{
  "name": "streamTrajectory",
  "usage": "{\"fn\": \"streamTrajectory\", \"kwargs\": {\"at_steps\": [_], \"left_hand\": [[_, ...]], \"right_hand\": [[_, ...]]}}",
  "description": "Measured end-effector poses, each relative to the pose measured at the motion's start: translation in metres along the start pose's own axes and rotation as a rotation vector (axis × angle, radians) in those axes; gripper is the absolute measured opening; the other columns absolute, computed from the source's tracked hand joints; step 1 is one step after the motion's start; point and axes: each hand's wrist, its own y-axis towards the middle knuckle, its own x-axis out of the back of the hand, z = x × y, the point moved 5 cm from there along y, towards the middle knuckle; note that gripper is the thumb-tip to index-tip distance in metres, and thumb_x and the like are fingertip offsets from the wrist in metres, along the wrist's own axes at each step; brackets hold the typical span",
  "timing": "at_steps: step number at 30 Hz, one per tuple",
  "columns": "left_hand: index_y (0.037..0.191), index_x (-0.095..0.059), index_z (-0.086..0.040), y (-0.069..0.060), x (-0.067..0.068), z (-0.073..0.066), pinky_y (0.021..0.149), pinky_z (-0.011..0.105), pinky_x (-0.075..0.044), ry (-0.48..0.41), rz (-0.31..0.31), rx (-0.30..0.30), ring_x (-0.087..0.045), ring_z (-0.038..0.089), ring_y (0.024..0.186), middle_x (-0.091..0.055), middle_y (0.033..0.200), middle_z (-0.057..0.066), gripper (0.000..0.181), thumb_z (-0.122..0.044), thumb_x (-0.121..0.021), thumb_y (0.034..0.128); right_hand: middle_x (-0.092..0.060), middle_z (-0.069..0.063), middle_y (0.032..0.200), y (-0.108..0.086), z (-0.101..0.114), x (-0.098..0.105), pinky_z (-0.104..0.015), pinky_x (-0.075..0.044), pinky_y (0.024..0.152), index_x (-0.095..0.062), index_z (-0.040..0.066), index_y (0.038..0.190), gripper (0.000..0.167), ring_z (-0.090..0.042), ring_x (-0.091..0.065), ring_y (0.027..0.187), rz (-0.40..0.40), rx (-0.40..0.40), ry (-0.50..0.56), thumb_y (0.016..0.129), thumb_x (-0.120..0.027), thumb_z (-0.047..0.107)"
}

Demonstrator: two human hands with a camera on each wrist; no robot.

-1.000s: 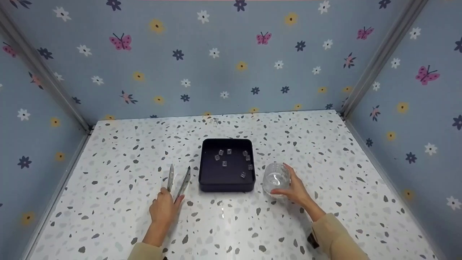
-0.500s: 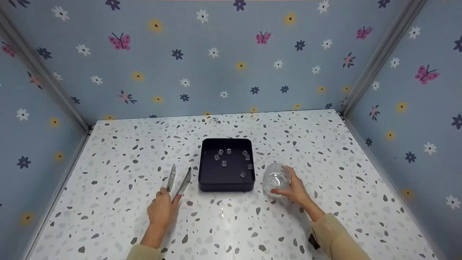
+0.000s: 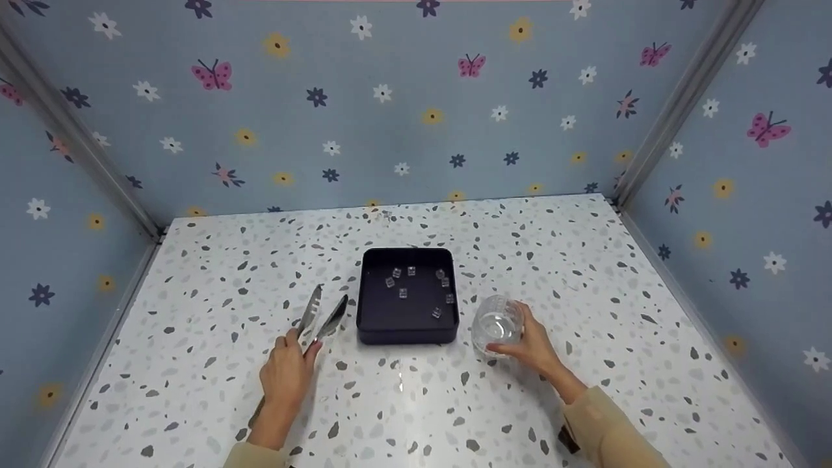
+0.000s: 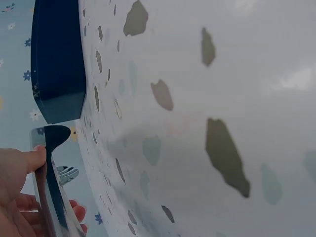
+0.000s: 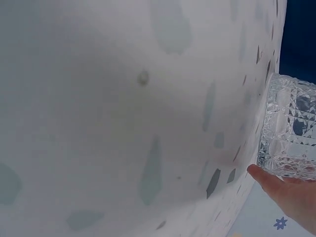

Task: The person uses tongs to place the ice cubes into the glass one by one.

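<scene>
Spreading beneath everything is a speckled table [image 3: 403,416], with a dark square tray [image 3: 408,337] near its middle. Left of the tray, the left hand [image 3: 284,374] grips metal tongs [image 3: 334,318], their arms well apart and nothing visible between the tips. Opposite, the right hand [image 3: 536,348] curls thumb and fingers around a clear glass [image 3: 497,322] beside the tray. Small clear cubes [image 3: 403,293] lie loose inside the tray. The step seems to be readying the tongs; the next move likely calls for bringing their tips over the tray and around one cube.
</scene>
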Motion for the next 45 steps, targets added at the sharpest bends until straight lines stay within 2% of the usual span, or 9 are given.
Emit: {"fn": "streamTrajectory", "kwargs": {"at_steps": [5, 9, 15, 24, 33, 38, 45], "left_hand": [[0.101, -0.052, 0.007, 0.001, 0.009, -0.005, 0.046, 0.050, -0.038, -0.019, -0.102, -0.049, -0.049, 0.039, 0.056, -0.046, 0.071, 0.019, 0.046, -0.022, -0.072, 0.0730], [0.104, -0.053, 0.007, 0.001, 0.013, -0.012, 0.047, 0.048, -0.038, -0.020, -0.135, -0.087, -0.048, 0.037, 0.056, -0.046, 0.072, 0.019, 0.047, -0.022, -0.072, 0.0724], [0.106, -0.052, 0.006, 0.001, 0.016, -0.022, 0.047, 0.046, -0.038, -0.036, -0.133, -0.115, -0.048, 0.034, 0.058, -0.047, 0.074, 0.018, 0.047, -0.024, -0.071, 0.0737], [0.111, -0.053, 0.001, 0.004, 0.014, -0.040, 0.049, 0.044, -0.038, -0.064, -0.091, -0.114, -0.048, 0.030, 0.062, -0.049, 0.081, 0.015, 0.048, -0.030, -0.067, 0.0772], [0.110, -0.054, 0.002, 0.007, 0.010, -0.061, 0.046, 0.037, -0.038, -0.101, -0.108, -0.192, -0.045, 0.024, 0.057, -0.048, 0.078, 0.014, 0.046, -0.028, -0.068, 0.0774], [0.111, -0.053, 0.002, 0.009, 0.004, -0.069, 0.048, 0.039, -0.042, -0.109, -0.070, -0.204, -0.049, 0.026, 0.061, -0.049, 0.081, 0.014, 0.047, -0.030, -0.066, 0.0789], [0.110, -0.053, 0.003, 0.012, -0.003, -0.075, 0.051, 0.040, -0.044, -0.111, -0.021, -0.192, -0.053, 0.028, 0.066, -0.051, 0.083, 0.015, 0.049, -0.033, -0.064, 0.0802]], "right_hand": [[-0.050, -0.016, 0.119, -0.004, 0.001, -0.002, -0.046, -0.035, 0.092, -0.037, 0.003, 0.127, 0.092, -0.031, -0.047, 0.110, 0.023, 0.014, 0.015, 0.053, -0.085, 0.027], [-0.052, -0.015, 0.116, -0.007, 0.004, -0.001, -0.047, -0.036, 0.090, -0.037, 0.004, 0.127, 0.092, -0.031, -0.049, 0.107, 0.028, 0.053, 0.019, 0.053, -0.085, 0.028], [-0.054, -0.018, 0.114, -0.012, 0.005, -0.002, -0.049, -0.037, 0.088, -0.036, -0.001, 0.127, 0.093, -0.033, -0.050, 0.104, 0.022, 0.093, 0.014, 0.053, -0.085, 0.027], [-0.056, -0.013, 0.114, -0.017, 0.008, -0.005, -0.046, -0.036, 0.090, -0.041, 0.003, 0.124, 0.089, -0.029, -0.051, 0.105, 0.046, 0.118, 0.057, 0.051, -0.086, 0.027], [-0.055, -0.012, 0.115, -0.022, 0.012, -0.008, -0.046, -0.036, 0.090, -0.041, 0.003, 0.124, 0.089, -0.029, -0.051, 0.106, 0.067, 0.120, 0.079, 0.051, -0.085, 0.028], [-0.054, -0.013, 0.115, -0.025, 0.015, -0.009, -0.046, -0.037, 0.090, -0.041, 0.002, 0.124, 0.089, -0.029, -0.051, 0.105, 0.078, 0.111, 0.066, 0.051, -0.085, 0.029], [-0.056, -0.015, 0.112, -0.030, 0.022, -0.012, -0.046, -0.038, 0.088, -0.041, 0.001, 0.123, 0.089, -0.031, -0.052, 0.102, 0.090, 0.140, 0.055, 0.051, -0.085, 0.030]]}}
